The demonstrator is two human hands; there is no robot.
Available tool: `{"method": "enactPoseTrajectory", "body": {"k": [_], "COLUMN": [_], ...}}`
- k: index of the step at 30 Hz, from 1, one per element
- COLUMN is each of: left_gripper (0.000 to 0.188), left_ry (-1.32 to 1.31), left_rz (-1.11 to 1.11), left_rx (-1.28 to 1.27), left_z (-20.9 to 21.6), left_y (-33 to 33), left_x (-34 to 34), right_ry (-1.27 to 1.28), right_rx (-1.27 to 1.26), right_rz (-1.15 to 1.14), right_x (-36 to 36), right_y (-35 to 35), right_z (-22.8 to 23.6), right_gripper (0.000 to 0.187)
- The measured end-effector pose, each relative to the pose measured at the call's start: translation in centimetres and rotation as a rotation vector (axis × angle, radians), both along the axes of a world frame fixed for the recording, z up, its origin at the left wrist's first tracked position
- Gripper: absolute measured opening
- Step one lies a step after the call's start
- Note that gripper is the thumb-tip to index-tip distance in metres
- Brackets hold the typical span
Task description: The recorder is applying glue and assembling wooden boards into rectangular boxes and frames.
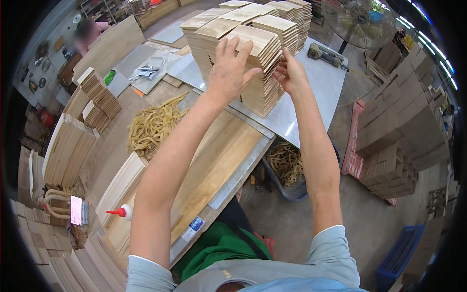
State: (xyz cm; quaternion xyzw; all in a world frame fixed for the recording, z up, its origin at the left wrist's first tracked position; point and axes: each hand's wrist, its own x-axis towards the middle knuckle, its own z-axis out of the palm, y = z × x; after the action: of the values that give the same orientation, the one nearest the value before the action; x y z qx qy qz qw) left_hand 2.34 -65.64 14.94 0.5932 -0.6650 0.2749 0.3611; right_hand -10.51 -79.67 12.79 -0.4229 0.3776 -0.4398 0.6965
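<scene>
A tall stack of thin, pale wooden boards (257, 41) stands on a grey-white sheet at the far middle, with uneven edges along its right side. My left hand (227, 73) is against the near left of the stack, its fingers spread and pointing up. On the other side, my right hand (293, 75) has its fingers apart and slightly bent, at the board edges. Neither hand has a board lifted off the stack. Further stacks of the same boards (297, 14) stand close behind.
Yellowish rubber bands (155, 121) lie heaped on the table, with more in a dark tub (286, 163) below. A red-tipped glue bottle (121, 211) is near my left forearm. A power tool (327, 54) lies right; a fan (357, 19) and cartons (404, 112) stand beyond.
</scene>
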Motion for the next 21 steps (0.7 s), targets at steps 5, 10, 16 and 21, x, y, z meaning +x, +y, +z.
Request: {"method": "enactPoseTrajectory", "body": {"k": [5, 10, 16, 21], "left_gripper": [0.059, 0.053, 0.055, 0.051], "left_ry": [0.061, 0.099, 0.611, 0.883], "left_rz": [-0.069, 0.045, 0.029, -0.065], "left_rx": [-0.071, -0.089, -0.083, -0.129], "left_z": [-0.7, -1.2, -0.9, -0.8], "left_y": [-0.1, 0.4, -0.5, -1.1], "left_x": [0.3, -1.1, -4.1, -4.7], "right_ry": [-0.029, 0.071, 0.114, 0.062], "right_rx": [-0.027, -0.205, -0.278, -0.295], "right_rz": [-0.031, -0.018, 0.005, -0.012], "right_x": [-0.3, -0.4, -0.8, -0.5], "right_y": [1.1, 1.4, 0.4, 1.1], "right_z": [1.4, 1.7, 1.2, 1.6], "right_gripper": [0.040, 0.041, 0.037, 0.036]}}
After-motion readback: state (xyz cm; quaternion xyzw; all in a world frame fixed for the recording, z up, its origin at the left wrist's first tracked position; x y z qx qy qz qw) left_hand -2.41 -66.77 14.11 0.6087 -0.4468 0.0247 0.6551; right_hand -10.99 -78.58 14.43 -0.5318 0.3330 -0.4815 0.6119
